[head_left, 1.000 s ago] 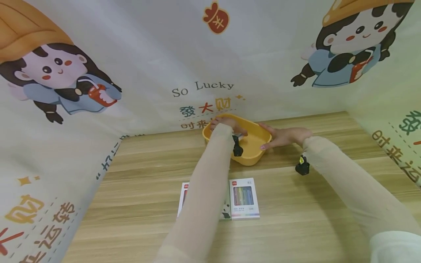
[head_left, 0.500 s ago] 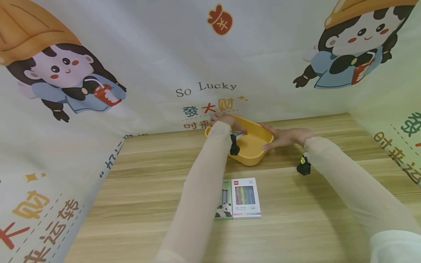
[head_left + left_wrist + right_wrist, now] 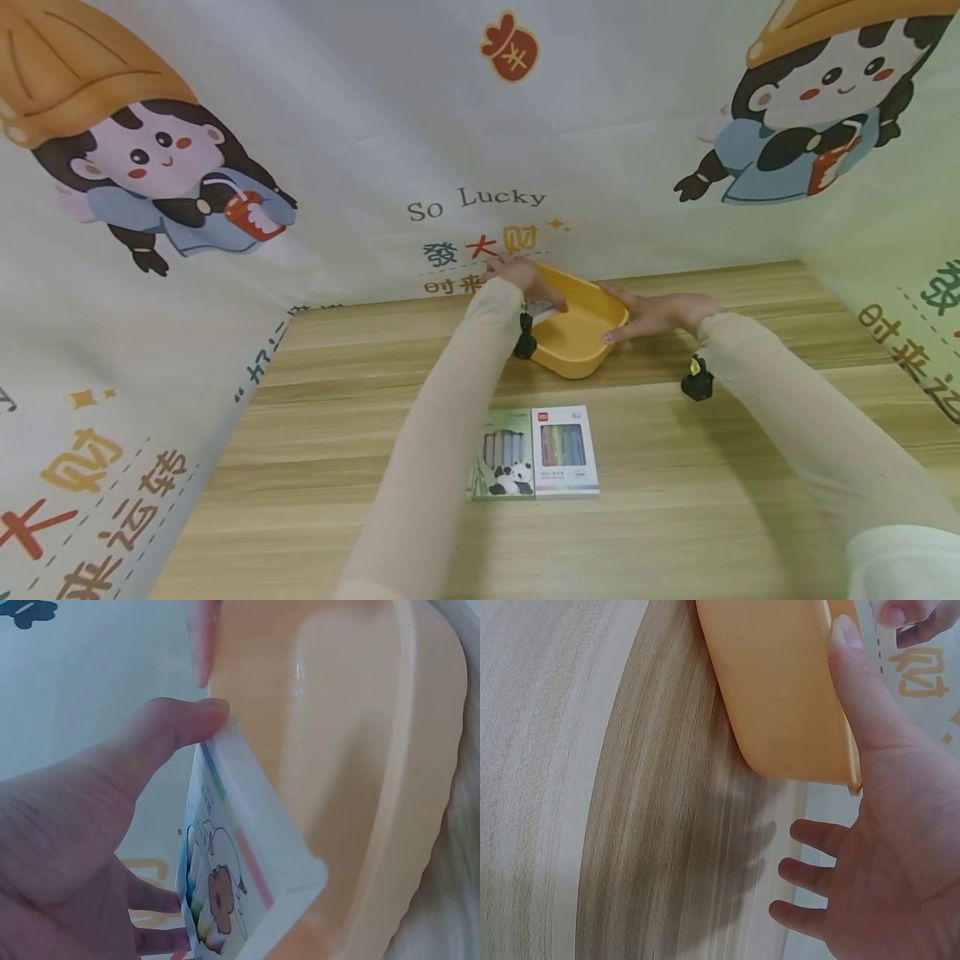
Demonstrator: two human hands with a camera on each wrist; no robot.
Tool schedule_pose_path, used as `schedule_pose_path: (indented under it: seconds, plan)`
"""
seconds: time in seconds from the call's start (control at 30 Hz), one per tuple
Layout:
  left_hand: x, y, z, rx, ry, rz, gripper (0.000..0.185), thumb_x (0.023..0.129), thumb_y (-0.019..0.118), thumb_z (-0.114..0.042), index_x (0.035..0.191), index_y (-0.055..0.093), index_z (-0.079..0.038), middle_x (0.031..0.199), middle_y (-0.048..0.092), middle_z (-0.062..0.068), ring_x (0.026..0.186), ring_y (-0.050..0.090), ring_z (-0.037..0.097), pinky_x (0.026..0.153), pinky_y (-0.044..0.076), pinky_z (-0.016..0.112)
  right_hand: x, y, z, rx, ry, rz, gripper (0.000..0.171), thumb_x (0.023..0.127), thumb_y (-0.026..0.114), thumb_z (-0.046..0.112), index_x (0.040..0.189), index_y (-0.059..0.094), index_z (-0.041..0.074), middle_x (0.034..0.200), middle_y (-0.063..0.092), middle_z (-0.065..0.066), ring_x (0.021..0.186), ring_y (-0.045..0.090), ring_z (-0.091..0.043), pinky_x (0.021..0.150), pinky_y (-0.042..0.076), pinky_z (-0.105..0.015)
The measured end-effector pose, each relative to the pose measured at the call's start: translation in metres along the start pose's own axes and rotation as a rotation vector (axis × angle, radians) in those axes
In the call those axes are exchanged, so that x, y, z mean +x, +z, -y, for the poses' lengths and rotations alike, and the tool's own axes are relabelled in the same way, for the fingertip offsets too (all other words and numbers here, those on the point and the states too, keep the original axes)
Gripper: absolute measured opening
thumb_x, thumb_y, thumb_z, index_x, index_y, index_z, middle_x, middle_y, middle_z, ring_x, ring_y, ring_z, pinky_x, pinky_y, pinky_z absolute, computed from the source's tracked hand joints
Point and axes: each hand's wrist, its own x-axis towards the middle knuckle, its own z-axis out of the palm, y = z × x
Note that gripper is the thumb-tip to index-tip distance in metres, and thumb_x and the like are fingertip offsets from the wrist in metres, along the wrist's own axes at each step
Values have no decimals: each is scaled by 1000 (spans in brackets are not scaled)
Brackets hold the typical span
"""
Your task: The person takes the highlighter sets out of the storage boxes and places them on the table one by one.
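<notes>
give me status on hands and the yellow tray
Left hand pinches small box over tray. Right hand steadies tray's rim, fingers straight. Two pen boxes lie nearer, clear of it.

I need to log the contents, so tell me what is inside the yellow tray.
The left hand holds a small white box at the yellow tray, over its inner edge. The inside that shows is bare; the left arm and near wall hide the rest.

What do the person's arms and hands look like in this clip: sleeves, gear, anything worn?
Both arms wear long, thin, pale beige sleeves that end at the wrists. A small black camera is strapped under the left wrist, and another, with a yellowish mark, under the right. The left hand and right hand are bare, with no gloves; no rings show.
</notes>
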Motion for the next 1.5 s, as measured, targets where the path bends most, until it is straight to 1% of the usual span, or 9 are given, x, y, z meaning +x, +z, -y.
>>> schedule_pose_path:
  seconds: [0.1, 0.43, 0.63, 0.8, 1.0, 1.1, 1.23, 1.33, 1.5]
  plan:
    - [0, -1, 1, -10, 17, 11, 109, 78, 67, -71, 159, 20, -15, 167, 3, 16, 151, 13, 34, 121, 31, 42, 0, 0, 0, 7, -7, 1, 107, 92, 58, 58, 158, -15, 17, 164, -6, -28, 150, 6, -52, 119, 12, -70]
    - [-2, -1, 5, -12, 36, -10, 111, 74, 69, -73, 158, 24, -16, 165, 8, 17, 145, 21, 32, 117, 36, 40, 0, 0, -2, -8, -22, -8, 109, 91, 58, 60, 158, -15, 16, 163, -6, -29, 149, 8, -53, 118, 14, -70]
    - [-3, -1, 6, -20, 61, -11, 107, 73, 71, -72, 154, 31, -14, 161, 16, 18, 143, 24, 33, 118, 35, 42, 0, 1, -2, -12, -33, -9, 110, 91, 58, 61, 158, -14, 14, 163, -5, -30, 149, 10, -54, 118, 16, -70]
    - [-6, 3, 15, -63, 120, -52, 97, 70, 75, -70, 141, 47, -10, 154, 25, 20, 132, 32, 31, 107, 44, 40, -1, 1, -1, -9, -40, -13, 111, 90, 59, 62, 158, -14, 13, 163, -5, -31, 148, 10, -54, 118, 16, -69]
    - [-11, 10, 25, -83, 186, -115, 107, 67, 80, -68, 146, 42, -6, 152, 29, 21, 130, 34, 33, 100, 48, 40, -2, 1, -1, 7, -47, -17, 109, 91, 60, 59, 158, -14, 14, 163, -7, -29, 149, 8, -53, 119, 14, -69]
    - [-12, 13, 27, -66, 197, -122, 95, 66, 81, -67, 134, 55, -6, 149, 30, 19, 127, 33, 31, 92, 49, 36, -2, 1, -2, 12, -49, -18, 108, 92, 60, 57, 158, -14, 14, 163, -7, -28, 150, 7, -52, 120, 13, -68]
    - [-14, 16, 30, -71, 216, -109, 68, 67, 82, -64, 104, 64, -10, 136, 36, 16, 120, 31, 30, 82, 44, 32, -3, 1, -1, 11, -40, -17, 109, 91, 60, 58, 158, -14, 14, 163, -8, -28, 149, 7, -53, 119, 14, -69]
    - [-17, 17, 31, -94, 225, -99, 64, 68, 83, -61, 101, 60, -11, 131, 35, 15, 120, 29, 30, 80, 43, 31, -4, 1, 0, 5, -35, -18, 110, 90, 60, 60, 158, -13, 14, 163, -7, -29, 149, 8, -54, 118, 15, -70]
    - [-23, 19, 31, -65, 233, -103, 71, 67, 82, -64, 107, 59, -10, 142, 29, 20, 126, 25, 31, 84, 47, 30, -3, 1, 0, 2, -43, -27, 109, 91, 59, 59, 158, -13, 13, 163, -6, -29, 149, 10, -53, 119, 15, -69]
